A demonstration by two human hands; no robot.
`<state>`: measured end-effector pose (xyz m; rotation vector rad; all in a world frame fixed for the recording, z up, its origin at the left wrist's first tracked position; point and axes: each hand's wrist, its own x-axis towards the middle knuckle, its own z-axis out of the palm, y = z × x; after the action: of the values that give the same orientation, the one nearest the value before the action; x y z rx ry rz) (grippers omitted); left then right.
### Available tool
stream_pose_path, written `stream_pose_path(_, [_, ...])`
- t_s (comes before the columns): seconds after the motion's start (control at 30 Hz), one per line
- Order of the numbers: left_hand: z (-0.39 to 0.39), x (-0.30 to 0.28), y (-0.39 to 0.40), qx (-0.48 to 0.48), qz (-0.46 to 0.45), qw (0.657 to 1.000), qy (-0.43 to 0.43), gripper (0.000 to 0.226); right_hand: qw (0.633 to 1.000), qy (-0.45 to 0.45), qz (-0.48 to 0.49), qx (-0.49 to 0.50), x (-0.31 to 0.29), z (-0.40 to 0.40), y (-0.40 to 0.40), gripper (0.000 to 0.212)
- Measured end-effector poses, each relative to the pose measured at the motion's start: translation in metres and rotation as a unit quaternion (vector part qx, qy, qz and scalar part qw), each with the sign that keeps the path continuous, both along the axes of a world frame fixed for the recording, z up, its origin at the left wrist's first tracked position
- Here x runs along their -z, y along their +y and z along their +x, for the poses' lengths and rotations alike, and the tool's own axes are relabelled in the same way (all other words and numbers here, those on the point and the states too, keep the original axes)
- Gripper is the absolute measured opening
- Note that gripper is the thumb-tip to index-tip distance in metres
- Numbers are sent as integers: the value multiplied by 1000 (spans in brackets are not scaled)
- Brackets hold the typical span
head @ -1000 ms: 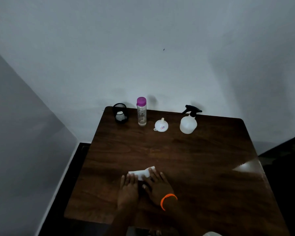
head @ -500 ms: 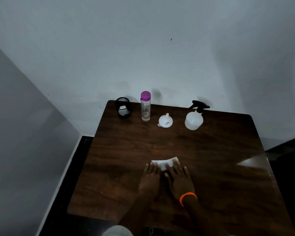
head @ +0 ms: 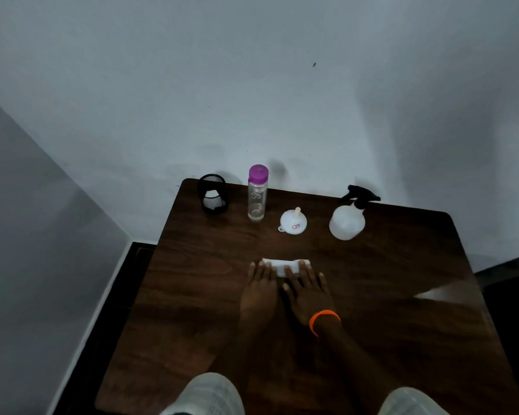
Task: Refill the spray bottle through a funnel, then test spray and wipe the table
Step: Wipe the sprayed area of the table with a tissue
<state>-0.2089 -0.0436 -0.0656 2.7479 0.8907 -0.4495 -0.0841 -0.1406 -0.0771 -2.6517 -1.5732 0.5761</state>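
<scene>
Dim grey walls met in a corner at the left of the frame, and a dark wooden bench (head: 372, 295) stood against the back wall, with a pale glare patch near its right edge. Both hands lay flat at the centre of the frame, side by side and almost touching, fingers straight. The left hand (head: 259, 290) and the right hand (head: 309, 292), which wore an orange wristband (head: 324, 319), pressed down on a folded white cloth (head: 282, 265) whose far edge showed beyond the fingertips.

Along the back of the bench, well apart from the hands, stood a row of things. A black mesh cup (head: 212, 194) was at the upper left, a clear bottle (head: 257, 193) with a purple cap just right of it, then a white funnel (head: 293, 221) resting upside down with its spout up, then the spray bottle (head: 348, 215) with its black trigger head screwed on.

Judging from this layout, the task could have stood at either end: the funnel was off the spray bottle and both bottles were capped, so the refill was either finished or not begun. How much liquid either bottle held could not be told. The cloth under the hands fitted the wiping step, though no wet patch showed on the wood.

Two pale rounded shapes, likely knees, showed at the bottom edge.
</scene>
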Motion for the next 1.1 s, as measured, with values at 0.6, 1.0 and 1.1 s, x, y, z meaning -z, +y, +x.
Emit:
stream_pose_path(0.6, [10,2,67,-9,72,996,-57,59,999,13,41,-17,11,15,55,59])
stream_pose_path(1.0, [139,-24,-58,193,-1,980,56,77,988,3,-8,152,1,101,-110,69])
stream_pose_path(1.1, [135,-23,-70,199,-2,978,70,77,984,8,-14,175,3,87,-120,65])
